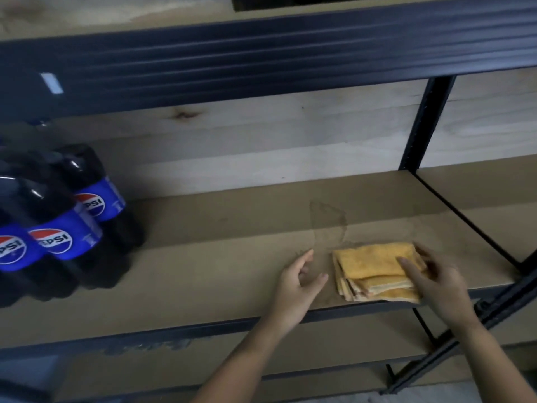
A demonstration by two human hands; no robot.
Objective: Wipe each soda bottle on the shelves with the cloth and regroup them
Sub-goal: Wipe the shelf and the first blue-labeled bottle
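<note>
Head view. A folded yellow cloth (377, 271) is lying near the front edge of the brown shelf board (232, 257), at about 4 o'clock in the frame. The right hand (436, 283) is resting over the cloth's right end, fingers loosely extended on top; whether the thumb is pinching the fabric cannot be told. The left hand (299, 283) is hovering just beside the cloth at its 9 o'clock, fingers relaxed, holding nothing. The Pepsi bottles (58, 222) are standing grouped at 9 o'clock, well apart from both hands.
</note>
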